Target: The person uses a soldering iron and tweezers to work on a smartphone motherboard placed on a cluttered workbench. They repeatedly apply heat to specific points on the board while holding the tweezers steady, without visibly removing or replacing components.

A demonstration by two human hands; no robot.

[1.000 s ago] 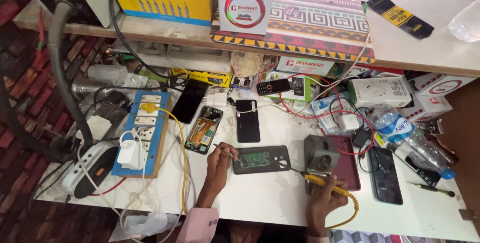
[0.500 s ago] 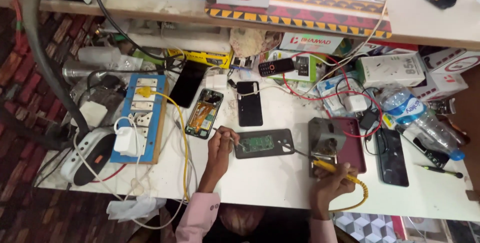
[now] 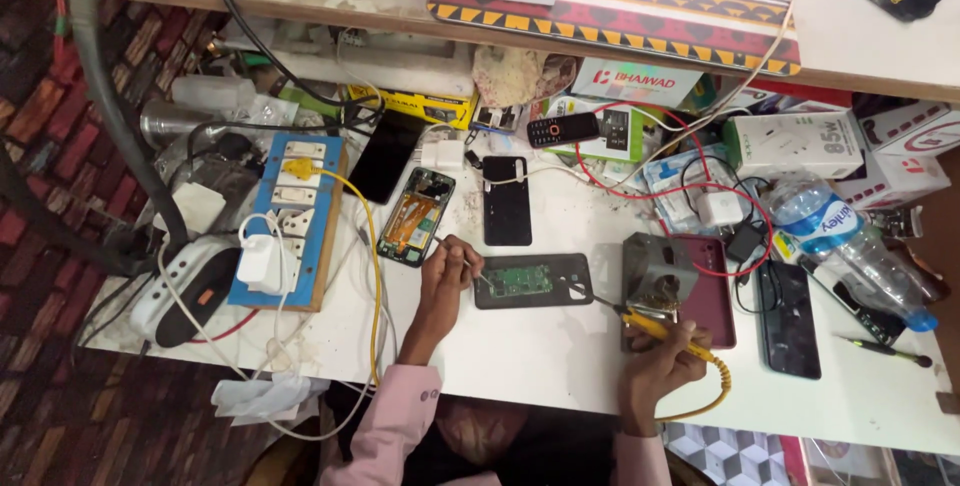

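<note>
Yellow plastic fills the right hand [image 3: 660,371]: its fingers are closed round a soldering iron [image 3: 655,328], tip angled at the opened phone [image 3: 532,280] lying flat on the white bench [image 3: 540,356]. The left hand [image 3: 445,276] pinches thin tweezers [image 3: 470,268] at the phone's edge, steadying it. A metal iron stand [image 3: 655,276] sits just beside, within reach.

Bare tabletop [image 3: 540,346] between hands, seemingly.

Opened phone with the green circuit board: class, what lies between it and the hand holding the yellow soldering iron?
In the head view, the iron's metal tip and bare white tabletop lie between the opened phone and the right hand.
</note>
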